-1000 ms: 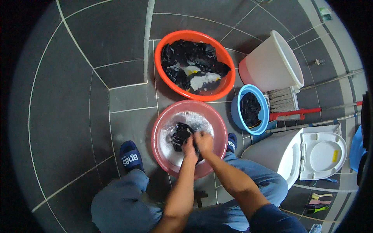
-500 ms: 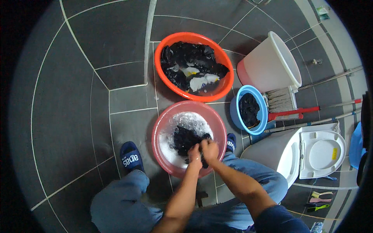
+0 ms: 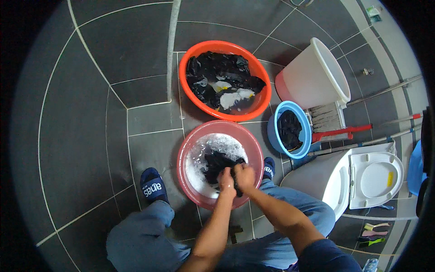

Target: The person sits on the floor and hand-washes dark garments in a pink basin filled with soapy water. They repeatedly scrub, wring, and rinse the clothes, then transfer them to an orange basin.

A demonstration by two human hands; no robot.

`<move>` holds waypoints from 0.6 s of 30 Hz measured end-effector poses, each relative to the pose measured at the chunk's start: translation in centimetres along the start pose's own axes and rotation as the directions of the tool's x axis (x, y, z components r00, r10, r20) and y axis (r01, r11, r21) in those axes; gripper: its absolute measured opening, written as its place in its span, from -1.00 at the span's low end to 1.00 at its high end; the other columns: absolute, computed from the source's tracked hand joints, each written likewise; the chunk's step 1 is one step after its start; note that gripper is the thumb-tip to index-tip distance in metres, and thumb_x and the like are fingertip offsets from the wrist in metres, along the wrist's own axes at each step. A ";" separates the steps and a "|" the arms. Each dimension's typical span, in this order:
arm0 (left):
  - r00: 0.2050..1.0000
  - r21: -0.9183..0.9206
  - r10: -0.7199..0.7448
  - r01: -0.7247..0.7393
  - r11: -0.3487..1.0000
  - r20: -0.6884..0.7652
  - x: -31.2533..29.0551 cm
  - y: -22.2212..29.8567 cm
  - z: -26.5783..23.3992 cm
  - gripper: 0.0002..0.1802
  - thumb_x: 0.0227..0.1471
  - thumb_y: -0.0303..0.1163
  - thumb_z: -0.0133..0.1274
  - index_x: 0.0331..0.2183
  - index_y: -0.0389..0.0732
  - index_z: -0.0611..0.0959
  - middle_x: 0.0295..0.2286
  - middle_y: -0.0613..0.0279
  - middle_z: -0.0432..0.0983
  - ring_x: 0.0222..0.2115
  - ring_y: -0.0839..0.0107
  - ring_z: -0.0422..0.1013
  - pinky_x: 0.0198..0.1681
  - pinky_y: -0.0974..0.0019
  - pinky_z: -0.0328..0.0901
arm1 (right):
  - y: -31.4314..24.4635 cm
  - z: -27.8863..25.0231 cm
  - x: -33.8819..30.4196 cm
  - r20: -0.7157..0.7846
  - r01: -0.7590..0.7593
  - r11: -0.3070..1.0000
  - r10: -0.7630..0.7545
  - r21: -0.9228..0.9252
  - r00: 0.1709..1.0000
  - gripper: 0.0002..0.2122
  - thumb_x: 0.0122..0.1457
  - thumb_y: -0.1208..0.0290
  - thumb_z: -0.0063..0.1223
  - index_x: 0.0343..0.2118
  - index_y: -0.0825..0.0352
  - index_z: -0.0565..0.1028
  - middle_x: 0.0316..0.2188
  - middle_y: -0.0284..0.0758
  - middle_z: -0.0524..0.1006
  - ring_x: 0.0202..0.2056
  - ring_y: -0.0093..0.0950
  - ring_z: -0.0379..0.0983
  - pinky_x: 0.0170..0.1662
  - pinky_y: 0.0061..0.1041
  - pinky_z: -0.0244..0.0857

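Between my feet stands a pink basin (image 3: 182,174) of white suds (image 3: 195,174). A soaked black garment (image 3: 215,164) lies in the foam, its exact kind hidden by its folds. Both my hands grip its near right part, close together over the basin's lower right. My left hand (image 3: 226,181) is closed on the cloth, and my right hand (image 3: 245,177) is closed around a bunch of it just beside. A short end of black cloth hangs below the hands, near the basin's rim.
Beyond the pink basin, an orange basin (image 3: 267,102) holds dark and white cloth in water. A small blue basin (image 3: 273,136) with black cloth stands to the right, near a tall white bucket (image 3: 308,77), mop (image 3: 324,119), red-handled tool (image 3: 342,132) and toilet (image 3: 317,174).
My hands stay closed on the black garment and have shifted only slightly. The cloth in the suds has drawn a little to the right, toward my hands.
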State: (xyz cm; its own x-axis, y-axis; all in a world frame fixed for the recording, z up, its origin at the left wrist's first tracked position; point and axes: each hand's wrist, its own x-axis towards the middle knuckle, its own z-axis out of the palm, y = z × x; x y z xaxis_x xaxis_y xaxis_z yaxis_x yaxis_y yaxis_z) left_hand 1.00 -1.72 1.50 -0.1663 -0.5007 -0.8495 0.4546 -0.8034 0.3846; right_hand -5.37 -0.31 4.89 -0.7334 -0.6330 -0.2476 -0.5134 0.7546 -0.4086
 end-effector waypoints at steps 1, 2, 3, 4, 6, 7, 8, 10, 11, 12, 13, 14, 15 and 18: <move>0.977 -0.287 -0.057 0.115 0.951 0.203 3.6 -1.5 -4.2 -0.60 0.09 -0.16 0.04 -0.16 -0.27 0.60 -0.24 0.13 0.51 -0.19 0.26 0.40 -0.06 0.11 0.32 | -1.9 1.4 -3.3 0.083 0.187 0.977 -0.196 0.098 0.977 -0.58 0.14 0.08 -0.09 -0.37 0.41 0.59 -0.42 0.14 0.54 -0.29 0.13 0.50 -0.15 0.01 0.34; 0.910 -0.472 -0.108 0.306 0.827 0.401 6.9 -2.9 -8.5 -0.60 0.09 -0.15 0.03 -0.16 -0.27 0.60 -0.23 0.12 0.51 -0.19 0.26 0.40 -0.07 0.11 0.33 | -3.3 2.4 -4.8 0.120 0.215 0.971 -0.228 0.108 0.966 -0.59 0.14 0.08 -0.09 -0.37 0.40 0.59 -0.41 0.14 0.55 -0.27 0.11 0.51 -0.13 0.02 0.33; 0.825 -0.486 -0.158 0.462 0.742 0.543 5.3 -2.7 -7.0 -0.60 0.09 -0.15 0.03 -0.15 -0.26 0.60 -0.23 0.13 0.52 -0.20 0.26 0.41 -0.08 0.11 0.34 | -1.7 2.1 -4.0 0.100 0.198 0.977 -0.205 0.078 0.974 -0.59 0.14 0.08 -0.09 -0.37 0.39 0.59 -0.40 0.13 0.55 -0.25 0.10 0.51 -0.12 0.03 0.32; 0.992 -0.194 -0.124 0.115 0.974 -0.034 1.5 -1.6 -1.8 -0.60 0.10 -0.14 0.05 -0.14 -0.23 0.60 -0.27 0.13 0.54 -0.22 0.26 0.42 -0.12 0.12 0.35 | 0.4 1.6 -0.9 0.031 0.001 1.000 -0.002 0.009 1.000 -0.61 0.13 0.08 -0.08 -0.35 0.36 0.60 -0.40 0.12 0.55 -0.26 0.09 0.51 -0.13 0.02 0.33; 0.999 -0.005 -0.034 0.033 0.999 -0.024 0.5 -0.4 0.5 -0.61 0.08 -0.15 0.07 -0.15 -0.24 0.62 -0.28 0.18 0.54 -0.23 0.26 0.42 -0.11 0.15 0.33 | 0.0 0.0 1.2 0.007 -0.087 0.996 0.087 0.034 0.996 -0.61 0.13 0.08 -0.09 -0.33 0.34 0.61 -0.41 0.10 0.57 -0.25 0.07 0.52 -0.13 -0.02 0.35; 1.000 0.014 0.006 -0.006 1.000 -0.018 2.6 -1.0 -1.1 -0.60 0.07 -0.16 0.09 -0.14 -0.23 0.62 -0.25 0.22 0.53 -0.24 0.28 0.41 -0.11 0.16 0.32 | -1.2 0.6 0.0 0.032 -0.014 0.999 0.012 0.042 0.999 -0.61 0.14 0.08 -0.09 -0.32 0.33 0.61 -0.42 0.09 0.57 -0.25 0.07 0.53 -0.13 -0.03 0.36; 1.000 -0.168 0.019 -0.015 0.986 0.020 4.1 -2.5 -3.3 -0.62 0.07 -0.17 0.08 -0.16 -0.23 0.63 -0.26 0.21 0.53 -0.25 0.29 0.42 -0.13 0.18 0.33 | -2.3 1.4 -2.8 0.046 0.132 0.987 -0.137 0.096 0.990 -0.61 0.13 0.08 -0.09 -0.34 0.34 0.61 -0.43 0.09 0.57 -0.25 0.08 0.52 -0.15 -0.03 0.37; 0.999 -0.299 -0.010 0.019 0.954 0.031 5.5 -4.0 -4.4 -0.63 0.06 -0.17 0.07 -0.18 -0.22 0.63 -0.27 0.20 0.52 -0.28 0.29 0.43 -0.14 0.19 0.34 | -2.1 1.9 -2.9 0.087 0.097 0.993 -0.103 0.073 0.991 -0.60 0.11 0.07 -0.07 -0.34 0.35 0.61 -0.43 0.09 0.57 -0.26 0.07 0.52 -0.14 -0.05 0.38; 0.999 -0.254 -0.051 0.050 0.966 0.002 5.3 -4.2 -3.1 -0.63 0.05 -0.17 0.07 -0.18 -0.22 0.63 -0.27 0.19 0.52 -0.28 0.29 0.43 -0.14 0.19 0.34 | -0.5 1.7 -0.6 0.056 0.050 0.999 -0.050 0.011 0.997 -0.60 0.10 0.07 -0.06 -0.33 0.34 0.62 -0.43 0.09 0.57 -0.26 0.06 0.53 -0.14 -0.06 0.39; 0.989 0.089 -0.004 0.017 0.996 -0.145 2.6 -2.1 -1.2 -0.63 0.06 -0.17 0.06 -0.17 -0.21 0.63 -0.26 0.18 0.53 -0.26 0.26 0.43 -0.11 0.17 0.35 | -1.0 0.8 1.2 0.030 -0.104 0.995 0.104 0.008 0.994 -0.61 0.11 0.07 -0.06 -0.30 0.33 0.62 -0.39 0.08 0.58 -0.25 0.05 0.53 -0.13 -0.08 0.39; 0.992 0.206 0.022 0.005 0.979 -0.127 5.2 -4.4 -1.8 -0.62 0.07 -0.15 0.05 -0.17 -0.20 0.63 -0.26 0.17 0.53 -0.24 0.23 0.43 -0.08 0.12 0.34 | -1.3 0.5 1.2 0.010 -0.118 0.992 0.118 0.035 0.993 -0.61 0.10 0.07 -0.05 -0.31 0.33 0.63 -0.40 0.07 0.59 -0.27 0.05 0.54 -0.14 -0.08 0.40; 0.997 -0.100 0.065 -0.068 0.993 -0.032 5.6 -3.7 -2.6 -0.63 0.08 -0.13 0.04 -0.18 -0.19 0.63 -0.27 0.16 0.53 -0.24 0.23 0.43 -0.09 0.12 0.33 | -1.9 1.3 -0.3 0.027 -0.012 0.999 0.010 0.052 1.000 -0.60 0.09 0.06 -0.04 -0.31 0.33 0.63 -0.40 0.07 0.59 -0.28 0.07 0.54 -0.15 -0.08 0.40; 0.997 -0.240 0.025 -0.007 0.971 0.069 6.2 -3.9 -4.2 -0.64 0.09 -0.13 0.03 -0.19 -0.19 0.63 -0.27 0.17 0.53 -0.24 0.24 0.43 -0.10 0.13 0.34 | -2.5 2.0 -2.6 0.052 0.084 0.995 -0.087 0.061 0.995 -0.60 0.08 0.06 -0.03 -0.32 0.34 0.63 -0.41 0.07 0.59 -0.30 0.08 0.54 -0.15 -0.08 0.40; 0.989 -0.257 -0.102 0.126 0.958 0.105 5.2 -3.4 -4.2 -0.64 0.10 -0.15 0.01 -0.24 -0.24 0.62 -0.29 0.18 0.53 -0.26 0.25 0.44 -0.14 0.14 0.34 | 0.1 2.5 -0.5 0.084 0.043 0.997 -0.048 0.063 0.995 -0.60 0.12 0.06 -0.05 -0.33 0.36 0.61 -0.42 0.10 0.56 -0.28 0.12 0.52 -0.16 -0.04 0.38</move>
State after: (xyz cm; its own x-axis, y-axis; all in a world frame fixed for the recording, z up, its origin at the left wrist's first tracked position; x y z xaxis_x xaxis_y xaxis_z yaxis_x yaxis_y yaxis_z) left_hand 2.27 -0.18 -5.74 -0.3023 -0.4473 -0.8417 0.6396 -0.7499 0.1688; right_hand -3.99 -0.31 2.79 -0.6681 -0.6809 -0.3002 -0.5151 0.7143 -0.4738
